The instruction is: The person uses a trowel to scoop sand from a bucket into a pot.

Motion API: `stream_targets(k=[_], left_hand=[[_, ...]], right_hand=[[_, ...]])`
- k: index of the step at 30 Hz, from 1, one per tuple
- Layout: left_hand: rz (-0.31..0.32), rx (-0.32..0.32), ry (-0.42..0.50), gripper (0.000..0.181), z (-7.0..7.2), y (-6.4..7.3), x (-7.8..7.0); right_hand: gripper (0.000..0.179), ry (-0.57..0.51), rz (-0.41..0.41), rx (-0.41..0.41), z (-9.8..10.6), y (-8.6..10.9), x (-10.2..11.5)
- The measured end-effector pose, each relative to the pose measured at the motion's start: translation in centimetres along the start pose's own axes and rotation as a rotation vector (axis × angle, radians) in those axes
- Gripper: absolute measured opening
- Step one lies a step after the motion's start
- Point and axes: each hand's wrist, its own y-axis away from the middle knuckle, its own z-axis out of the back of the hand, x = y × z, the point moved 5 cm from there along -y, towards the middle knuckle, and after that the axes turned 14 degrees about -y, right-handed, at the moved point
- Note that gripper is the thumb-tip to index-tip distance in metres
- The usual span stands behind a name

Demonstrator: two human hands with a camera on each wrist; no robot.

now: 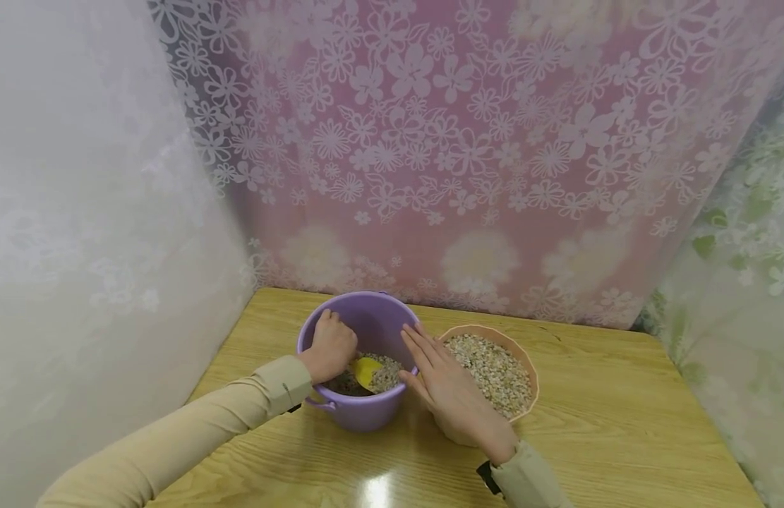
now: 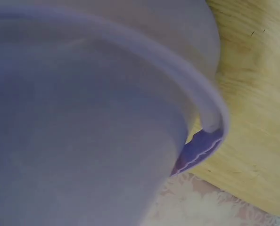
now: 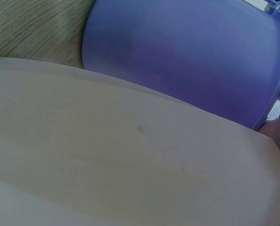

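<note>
A purple bucket (image 1: 366,415) stands on the table, with small gravel (image 1: 387,375) in its lower part. Inside its mouth my left hand (image 1: 332,346) is curled in a fist, gripping a yellow scoop (image 1: 366,372) whose blade lies in the gravel; the handle is hidden by the hand. My right hand (image 1: 451,386) has its fingers extended against the bucket's right rim. Under and beside that hand is a peach-coloured bowl (image 1: 535,381) filled with pebbles (image 1: 490,374). The left wrist view shows mostly the bucket's rim (image 2: 144,44); in the right wrist view the bowl's pale side (image 3: 130,141) covers the lower part.
Both containers stand on a wood-grain table (image 1: 607,423). A pink flowered curtain (image 1: 442,155) hangs behind the table's back edge. Pale sheeting (image 1: 99,212) closes off the left side, and a leaf-patterned sheet (image 1: 747,282) hangs at the right.
</note>
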Motion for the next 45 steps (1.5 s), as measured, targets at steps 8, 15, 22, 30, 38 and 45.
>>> stream_targets(k=[8, 15, 22, 30, 38, 45], left_hand=[[0.053, -0.117, 0.2, 0.058, 0.7, 0.4, 1.2], [0.073, -0.238, 0.227, 0.06, 1.3, 1.4, 1.9], [0.128, -0.12, 0.249, 0.058, 1.0, 1.6, 2.7], [0.188, -0.127, 0.323, 0.064, 1.2, 2.4, 4.4], [0.217, -0.163, 0.336, 0.063, 1.8, 3.9, 6.3], [0.26, -0.233, 0.367, 0.062, 2.0, 5.6, 7.6]], right_hand=[[0.066, -0.002, -0.002, -0.01, 0.1, 0.1, 0.1], [0.064, 0.0, -0.008, -0.004, 0.0, 0.2, 0.1], [0.065, 0.001, 0.004, -0.014, 0.1, 0.3, 0.2], [0.064, 0.009, 0.028, -0.033, 0.2, 0.4, 0.4], [0.066, 0.004, 0.005, -0.022, 0.1, 0.3, 0.3], [0.067, 0.0, -0.017, -0.018, 0.1, 0.6, 0.3]])
